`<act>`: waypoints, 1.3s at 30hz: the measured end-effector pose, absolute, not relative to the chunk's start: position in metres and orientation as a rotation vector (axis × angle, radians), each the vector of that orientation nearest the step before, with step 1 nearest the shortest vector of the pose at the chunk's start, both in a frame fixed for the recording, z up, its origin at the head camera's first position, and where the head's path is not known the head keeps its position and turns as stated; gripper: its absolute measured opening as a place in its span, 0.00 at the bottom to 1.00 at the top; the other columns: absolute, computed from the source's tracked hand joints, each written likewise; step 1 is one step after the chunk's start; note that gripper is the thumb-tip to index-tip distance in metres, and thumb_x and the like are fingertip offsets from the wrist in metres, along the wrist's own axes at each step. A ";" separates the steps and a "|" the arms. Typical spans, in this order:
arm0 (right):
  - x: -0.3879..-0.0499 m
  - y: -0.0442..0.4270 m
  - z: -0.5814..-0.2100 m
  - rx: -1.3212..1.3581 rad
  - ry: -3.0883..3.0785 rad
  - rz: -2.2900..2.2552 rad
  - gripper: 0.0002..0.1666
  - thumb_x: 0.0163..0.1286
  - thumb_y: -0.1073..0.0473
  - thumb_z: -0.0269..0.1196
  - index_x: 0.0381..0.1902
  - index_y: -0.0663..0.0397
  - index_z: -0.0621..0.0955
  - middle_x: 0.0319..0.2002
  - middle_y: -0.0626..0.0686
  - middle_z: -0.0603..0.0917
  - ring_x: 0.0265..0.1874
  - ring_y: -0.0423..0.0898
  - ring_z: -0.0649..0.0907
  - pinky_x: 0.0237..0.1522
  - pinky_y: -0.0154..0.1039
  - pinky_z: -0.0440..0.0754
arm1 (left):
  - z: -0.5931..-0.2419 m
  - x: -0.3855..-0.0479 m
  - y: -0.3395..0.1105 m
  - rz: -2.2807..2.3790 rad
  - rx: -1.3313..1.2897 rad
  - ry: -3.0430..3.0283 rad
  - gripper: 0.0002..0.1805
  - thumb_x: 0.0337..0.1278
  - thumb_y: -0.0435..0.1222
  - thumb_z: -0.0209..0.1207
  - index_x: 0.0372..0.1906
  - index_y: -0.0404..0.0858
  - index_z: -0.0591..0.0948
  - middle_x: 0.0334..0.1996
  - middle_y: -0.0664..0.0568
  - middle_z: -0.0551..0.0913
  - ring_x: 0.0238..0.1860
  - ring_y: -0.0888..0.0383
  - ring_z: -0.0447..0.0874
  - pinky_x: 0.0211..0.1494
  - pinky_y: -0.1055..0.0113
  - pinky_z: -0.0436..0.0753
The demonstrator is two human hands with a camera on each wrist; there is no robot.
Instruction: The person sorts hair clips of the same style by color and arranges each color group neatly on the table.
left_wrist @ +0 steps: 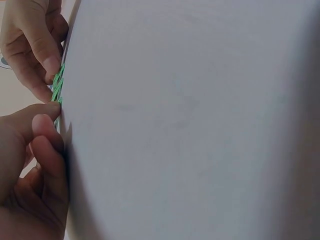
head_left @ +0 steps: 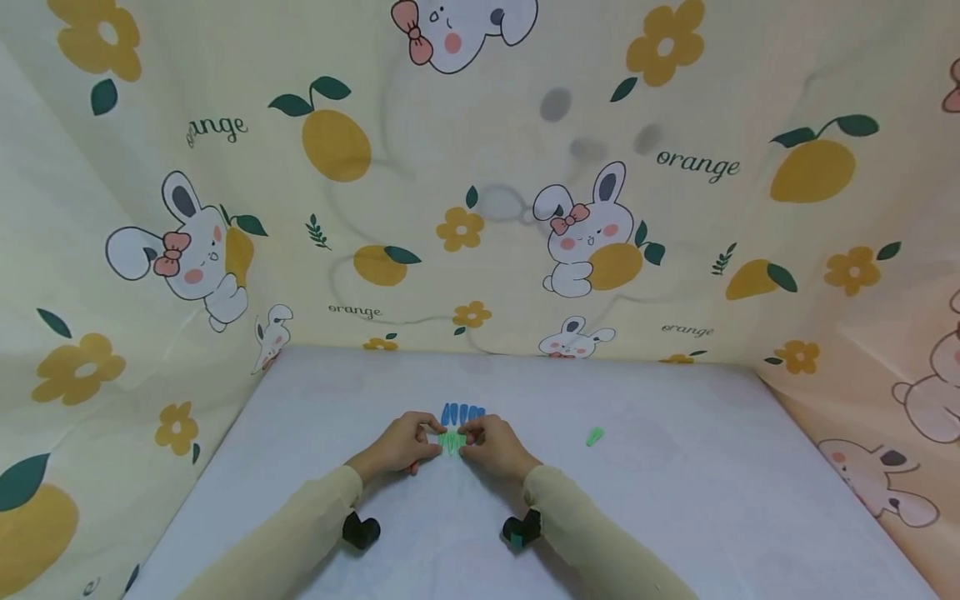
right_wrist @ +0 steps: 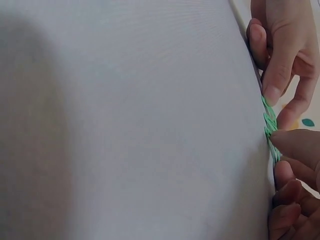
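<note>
A row of several small green hair clips (head_left: 452,442), slim and teardrop-shaped, lies on the white table between both hands. My left hand (head_left: 400,443) pinches the row's left end between thumb and index finger. At the right end, my right hand (head_left: 496,447) does the same with its thumb and index finger. Just beyond the green row sits a row of several blue hair clips (head_left: 462,412), its right end partly behind my right hand. In the left wrist view the green clips (left_wrist: 57,85) show edge-on, close together, with fingertips covering parts of them.
One loose green hair clip (head_left: 595,437) lies off to the right. Something small and red (head_left: 414,469) peeks out beneath my left hand. A printed cloth (head_left: 420,200) with rabbits and oranges hangs behind the table (head_left: 675,500). Dark wrist cameras (head_left: 362,531) hang below the sleeves.
</note>
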State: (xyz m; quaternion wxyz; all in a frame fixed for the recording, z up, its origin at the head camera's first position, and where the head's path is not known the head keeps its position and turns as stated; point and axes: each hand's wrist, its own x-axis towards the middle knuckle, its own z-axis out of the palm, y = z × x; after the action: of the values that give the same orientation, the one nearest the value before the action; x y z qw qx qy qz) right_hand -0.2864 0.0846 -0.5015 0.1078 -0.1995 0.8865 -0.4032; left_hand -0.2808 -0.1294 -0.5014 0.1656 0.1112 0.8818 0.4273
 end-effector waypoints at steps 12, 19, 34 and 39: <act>-0.282 0.101 -0.495 -0.573 2.443 -1.343 0.22 0.70 0.60 0.66 0.59 0.60 0.81 0.36 0.52 0.83 0.31 0.42 0.81 0.33 0.35 0.80 | -0.503 -0.278 -0.130 1.266 0.357 2.514 0.16 0.63 0.33 0.65 0.54 0.38 0.82 0.13 0.56 0.73 0.09 0.63 0.69 0.18 0.73 0.67; -0.273 0.119 -0.489 -0.605 2.490 -1.323 0.20 0.72 0.56 0.64 0.58 0.58 0.82 0.38 0.52 0.84 0.30 0.41 0.79 0.30 0.33 0.77 | -0.503 -0.278 -0.129 1.273 0.356 2.514 0.16 0.62 0.33 0.66 0.54 0.38 0.82 0.13 0.57 0.73 0.10 0.63 0.69 0.18 0.73 0.66; -0.267 0.166 -0.482 -0.628 2.590 -1.334 0.18 0.72 0.60 0.63 0.56 0.64 0.82 0.38 0.56 0.84 0.24 0.39 0.76 0.27 0.31 0.74 | -0.504 -0.278 -0.130 1.253 0.298 2.519 0.17 0.62 0.34 0.67 0.55 0.40 0.82 0.14 0.56 0.74 0.10 0.62 0.70 0.19 0.72 0.66; -0.269 0.187 -0.482 -0.628 2.615 -1.342 0.19 0.72 0.60 0.64 0.56 0.67 0.81 0.39 0.59 0.85 0.23 0.40 0.77 0.26 0.31 0.75 | -0.502 -0.278 -0.129 1.259 0.307 2.515 0.17 0.62 0.34 0.67 0.55 0.40 0.82 0.14 0.56 0.73 0.10 0.62 0.70 0.19 0.72 0.66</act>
State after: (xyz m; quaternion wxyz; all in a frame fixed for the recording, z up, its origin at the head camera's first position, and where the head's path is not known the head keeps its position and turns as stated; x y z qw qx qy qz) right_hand -0.2689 0.1867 -0.4824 0.0680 -0.2084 0.8681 -0.4454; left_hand -0.2776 -0.1291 -0.5022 0.1558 0.1072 0.8781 0.4396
